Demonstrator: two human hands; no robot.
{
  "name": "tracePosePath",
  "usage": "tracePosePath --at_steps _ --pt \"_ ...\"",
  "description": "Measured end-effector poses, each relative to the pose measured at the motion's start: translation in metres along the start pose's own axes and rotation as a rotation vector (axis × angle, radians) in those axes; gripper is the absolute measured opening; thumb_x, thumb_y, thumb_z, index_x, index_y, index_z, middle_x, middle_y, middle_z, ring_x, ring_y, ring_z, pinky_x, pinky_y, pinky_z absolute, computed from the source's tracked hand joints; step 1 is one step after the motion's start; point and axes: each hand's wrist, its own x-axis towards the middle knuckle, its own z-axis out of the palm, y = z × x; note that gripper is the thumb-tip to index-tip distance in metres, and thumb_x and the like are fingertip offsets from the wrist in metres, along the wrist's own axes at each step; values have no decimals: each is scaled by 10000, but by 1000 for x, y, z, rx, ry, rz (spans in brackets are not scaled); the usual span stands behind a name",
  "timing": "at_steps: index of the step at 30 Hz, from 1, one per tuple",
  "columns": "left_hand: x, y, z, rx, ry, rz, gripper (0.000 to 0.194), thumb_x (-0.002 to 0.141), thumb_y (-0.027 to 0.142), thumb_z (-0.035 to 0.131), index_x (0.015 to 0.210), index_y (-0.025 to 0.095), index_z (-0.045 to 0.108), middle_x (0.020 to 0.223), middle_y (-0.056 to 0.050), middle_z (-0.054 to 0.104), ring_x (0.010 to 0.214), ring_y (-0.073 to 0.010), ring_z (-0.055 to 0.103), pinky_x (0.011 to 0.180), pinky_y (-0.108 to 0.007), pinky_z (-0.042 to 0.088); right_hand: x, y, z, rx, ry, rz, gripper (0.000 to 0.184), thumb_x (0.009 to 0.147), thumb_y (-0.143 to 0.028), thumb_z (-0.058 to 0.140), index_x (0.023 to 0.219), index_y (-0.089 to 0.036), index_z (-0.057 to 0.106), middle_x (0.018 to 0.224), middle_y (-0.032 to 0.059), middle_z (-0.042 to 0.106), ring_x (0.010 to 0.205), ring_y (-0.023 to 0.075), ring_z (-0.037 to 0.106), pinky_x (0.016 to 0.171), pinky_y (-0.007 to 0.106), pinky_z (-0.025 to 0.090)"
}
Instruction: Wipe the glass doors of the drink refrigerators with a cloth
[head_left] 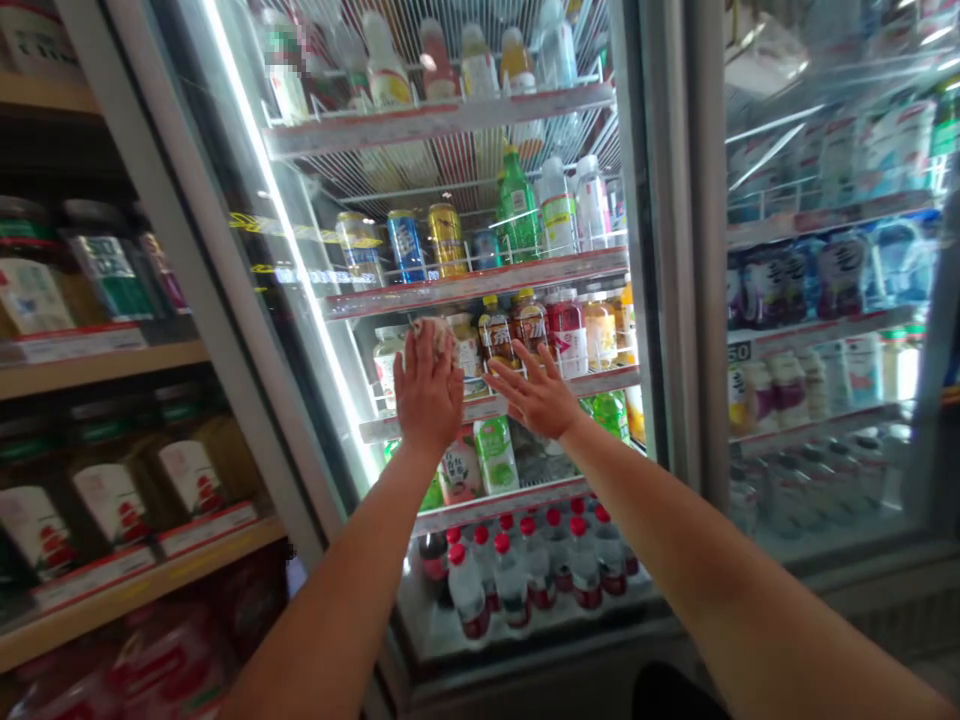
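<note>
My left hand (429, 395) lies flat against the glass door (480, 225) of a lit drinks fridge, pressing down a crumpled pale cloth (444, 326). Part of the cloth shows above and beside the fingers; the rest is hidden under the hand. To its right, my right hand (541, 398) has its fingers spread and holds nothing. It is at the glass too, but whether the palm touches is unclear. Behind the glass near both hands stand brown drink bottles with yellow caps (495, 332) and a bottle of red drink (567, 330).
Fridge shelves hold cans (406, 245), a green bottle (517, 205) and several red-capped bottles (511, 580) at the bottom. On the left is a wooden shelf (97, 365) with large bottles. Another glass-fronted fridge (817, 230) stands on the right, past a metal frame (690, 250).
</note>
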Motion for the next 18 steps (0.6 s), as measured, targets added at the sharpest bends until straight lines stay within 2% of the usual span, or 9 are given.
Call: tracePosePath --at_steps 2,4,8,11,13,14,16,18 --pt "-27 4 4 -6 -96 153 531 1057 377 352 1540 171 428 1653 -97 289 1567 -267 143 1269 -490 172 -1 0 2 -6 24 -7 643 928 -227 592 1539 -316 413 1612 -44 406 1571 308 -44 1280 649 7" --pt "-41 -1 2 -1 -136 192 528 1047 380 388 1542 201 429 1641 -89 321 1560 -269 176 1279 -504 129 -1 0 3 -12 34 -11 644 929 -241 594 1541 -313 410 1612 -45 408 1570 306 -64 1281 645 3" --pt "-31 -25 -8 35 -33 -31 533 1052 353 373 1563 201 389 1679 -91 212 1561 -305 159 1279 -548 58 0 0 3 -22 53 -14 604 951 -280 574 1536 -283 423 1597 -36 436 1572 295 -64 1287 619 -10" --pt "-40 -19 -5 61 -14 -80 556 1050 330 374 1572 139 357 1687 -134 157 1564 -323 124 1264 -549 141 -1 0 1 12 33 11 624 962 -265 553 1559 -310 375 1604 -48 420 1577 279 -32 1288 621 16" --pt "-66 -2 4 62 -70 13 568 1038 325 407 1569 130 360 1676 -147 194 1566 -317 119 1253 -527 199 -1 0 0 45 3 29 674 955 -239 557 1579 -338 320 1615 -54 397 1580 270 -6 1287 629 36" --pt "-81 7 8 53 -121 114 554 1029 330 439 1549 145 406 1660 -135 254 1563 -309 142 1255 -505 208 -2 0 0 52 -1 33 689 954 -227 557 1584 -345 303 1616 -55 394 1580 266 2 1288 628 40" --pt "-104 20 15 25 -249 338 527 1001 375 517 1497 197 499 1622 -97 357 1551 -299 199 1271 -489 173 -2 -1 0 45 4 29 685 961 -214 544 1587 -341 297 1614 -55 397 1579 265 6 1292 618 41" --pt "-109 22 16 30 -286 389 487 1000 365 526 1471 245 533 1604 -67 393 1540 -286 242 1282 -505 107 -2 0 1 25 14 30 664 972 -206 523 1584 -342 305 1611 -61 400 1577 266 7 1294 614 45"
